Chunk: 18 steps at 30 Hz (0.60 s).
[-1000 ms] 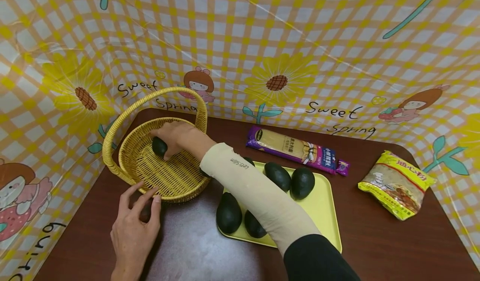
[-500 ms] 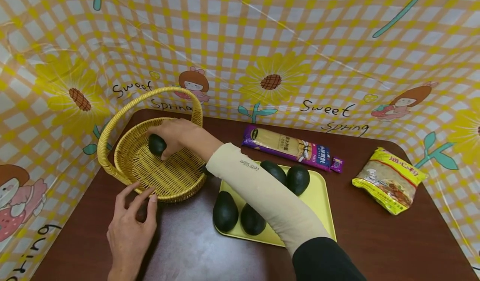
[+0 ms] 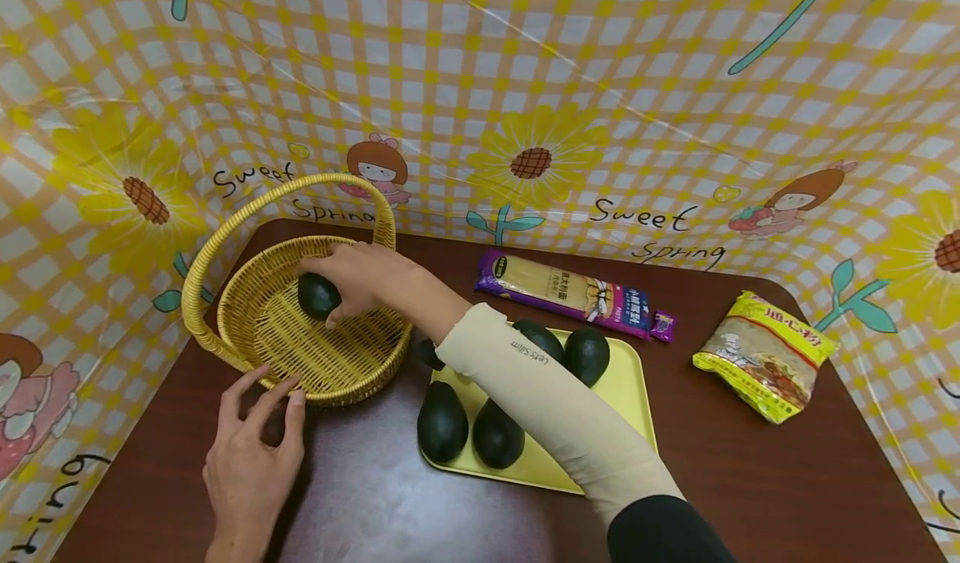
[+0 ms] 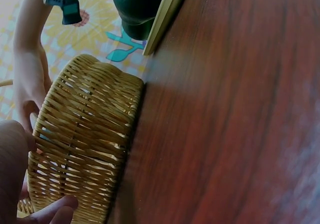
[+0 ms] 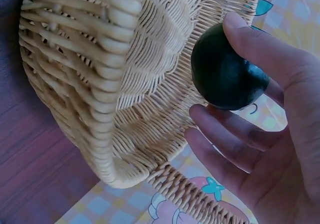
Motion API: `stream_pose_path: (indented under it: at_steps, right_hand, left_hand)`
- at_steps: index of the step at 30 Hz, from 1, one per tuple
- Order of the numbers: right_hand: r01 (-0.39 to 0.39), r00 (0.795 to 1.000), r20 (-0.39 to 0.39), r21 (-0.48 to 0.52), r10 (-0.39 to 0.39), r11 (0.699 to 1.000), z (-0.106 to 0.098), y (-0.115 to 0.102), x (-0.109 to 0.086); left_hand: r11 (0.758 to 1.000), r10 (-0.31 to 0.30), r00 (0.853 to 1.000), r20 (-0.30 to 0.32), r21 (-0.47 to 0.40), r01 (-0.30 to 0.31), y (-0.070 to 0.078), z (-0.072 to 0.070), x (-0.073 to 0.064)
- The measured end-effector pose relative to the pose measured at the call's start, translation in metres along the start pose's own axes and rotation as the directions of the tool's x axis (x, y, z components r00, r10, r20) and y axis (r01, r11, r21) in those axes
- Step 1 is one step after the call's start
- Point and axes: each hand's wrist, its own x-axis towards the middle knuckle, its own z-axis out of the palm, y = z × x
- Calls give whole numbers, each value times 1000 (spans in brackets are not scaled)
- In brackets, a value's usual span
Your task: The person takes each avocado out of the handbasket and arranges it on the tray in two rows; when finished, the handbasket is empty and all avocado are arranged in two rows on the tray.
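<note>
In the right wrist view my right hand (image 5: 265,134) holds a dark green avocado (image 5: 225,69) with the thumb on one side and fingers on the other. The head view shows this avocado (image 3: 318,296) inside the yellow wicker basket (image 3: 352,392), apart from its woven floor as far as I can see. My left hand (image 3: 255,454) is at the basket's near side, fingers loosely bent and fingertips touching the rim. In the left wrist view its fingertips (image 4: 62,206) lie against the woven wall.
A yellow tray (image 3: 622,413) with several avocados (image 3: 442,421) stands right of the basket, partly under the right forearm. Behind it lies a purple pasta packet (image 3: 562,292); a yellow macaroni bag (image 3: 765,354) lies farther right. The tall basket handle (image 3: 285,188) arches over the left side.
The whole head view has shifted slightly left. My right hand stays over the basket with the avocado; its forearm sits slightly farther right over the tray. My left hand keeps its place at the rim.
</note>
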Motion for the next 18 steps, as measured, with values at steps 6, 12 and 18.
stream_pose_path:
  at_steps: [6, 12, 18]
  right_hand:
    - [-9, 999, -39, 10, 9, 1000, 3, 3, -17]
    - [12, 995, -101, 45, -7, 999, 6, 7, -32]
    - [4, 990, -140, 76, 7, 997, 11, 4, -48]
  left_hand:
    - [1000, 0, 1000, 5, 1, 0, 0, 0, 0]
    - [1000, -3, 1000, 0, 12, 3, -1, -1, 0]
    - [1000, 7, 1000, -6, -1, -7, 0, -1, 0]
